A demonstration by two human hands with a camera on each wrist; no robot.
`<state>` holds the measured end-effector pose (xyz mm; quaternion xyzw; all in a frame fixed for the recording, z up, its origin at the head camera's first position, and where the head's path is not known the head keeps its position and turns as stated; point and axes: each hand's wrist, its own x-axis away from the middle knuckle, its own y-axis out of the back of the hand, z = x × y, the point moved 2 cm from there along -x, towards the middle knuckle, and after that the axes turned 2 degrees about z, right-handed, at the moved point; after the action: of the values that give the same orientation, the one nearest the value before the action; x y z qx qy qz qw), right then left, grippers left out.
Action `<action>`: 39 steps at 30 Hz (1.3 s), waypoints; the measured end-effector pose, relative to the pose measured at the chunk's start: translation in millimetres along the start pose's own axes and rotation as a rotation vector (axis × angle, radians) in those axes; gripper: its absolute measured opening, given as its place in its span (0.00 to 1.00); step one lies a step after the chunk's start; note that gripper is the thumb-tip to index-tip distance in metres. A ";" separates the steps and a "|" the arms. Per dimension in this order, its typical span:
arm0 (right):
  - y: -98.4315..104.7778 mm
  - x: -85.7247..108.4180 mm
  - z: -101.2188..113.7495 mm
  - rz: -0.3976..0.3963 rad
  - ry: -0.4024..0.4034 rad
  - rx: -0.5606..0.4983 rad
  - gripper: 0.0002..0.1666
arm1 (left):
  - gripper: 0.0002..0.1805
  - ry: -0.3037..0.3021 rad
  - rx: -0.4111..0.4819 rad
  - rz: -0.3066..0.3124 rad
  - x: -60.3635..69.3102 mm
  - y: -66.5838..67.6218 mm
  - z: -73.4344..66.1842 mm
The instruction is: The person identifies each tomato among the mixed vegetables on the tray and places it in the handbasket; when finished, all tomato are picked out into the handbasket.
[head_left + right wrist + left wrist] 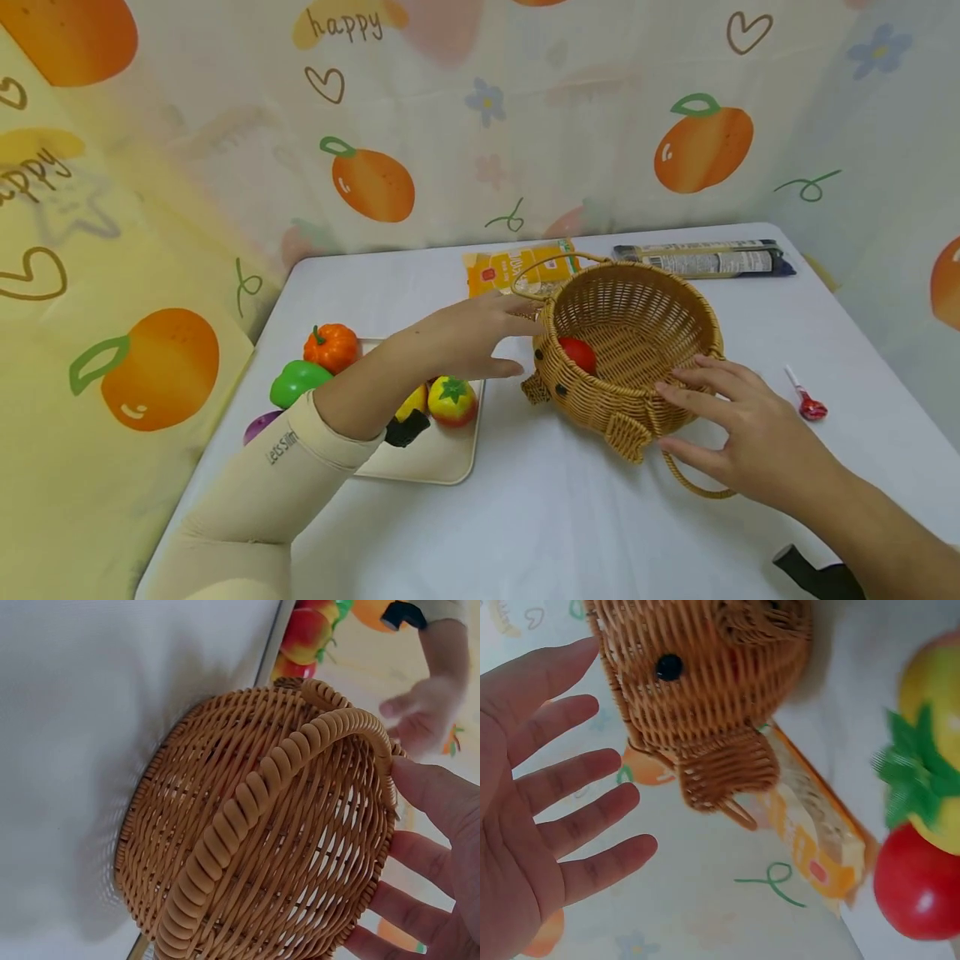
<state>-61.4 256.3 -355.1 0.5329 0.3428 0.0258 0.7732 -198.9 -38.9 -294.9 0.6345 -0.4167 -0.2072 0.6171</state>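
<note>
A round wicker basket (592, 404) with black button eyes and woven feet stands upright on the table. A red round object (578, 355) lies inside it, partly hidden by the rim. My left hand (480, 337) is at the basket's left side with its fingers spread; the left wrist view shows the bare palm of that hand (525, 817) facing the basket (705, 690). On the right, my right hand (757, 437) rests extended fingers at the rim. In the right wrist view its thumb (431, 791) touches the rim near one end of the looped handle (262, 784).
Left of the basket, a cream tray (450, 471) holds toy produce, including a yellow-red fruit (452, 404). An orange pumpkin (335, 347), green pepper (298, 383) and purple piece (260, 427) sit at its left. Behind are a yellow packet (487, 271) and dark package (697, 262); a lollipop (812, 407) lies right.
</note>
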 end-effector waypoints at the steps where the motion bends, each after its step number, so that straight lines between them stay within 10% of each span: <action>1: 0.1 -0.1 0.0 0.001 -0.001 0.000 0.44 | 0.32 0.012 -0.002 0.014 3.0 -2.4 2.7; 9: 1.1 -0.9 0.9 0.021 -0.014 -0.002 0.46 | 0.29 0.116 0.038 0.156 22.7 -33.4 23.4; 19: 1.6 -0.5 -0.4 0.069 -0.036 -0.006 0.40 | 0.27 0.131 0.071 0.193 34.0 -64.1 34.8; 39: 4.3 -2.0 2.2 0.096 -0.058 0.012 0.37 | 0.26 0.149 0.103 0.248 40.6 -75.3 39.8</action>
<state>-60.3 255.6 -350.0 0.5540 0.2944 0.0453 0.7774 -186.3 -103.3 -362.7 0.6227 -0.4550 -0.0599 0.6337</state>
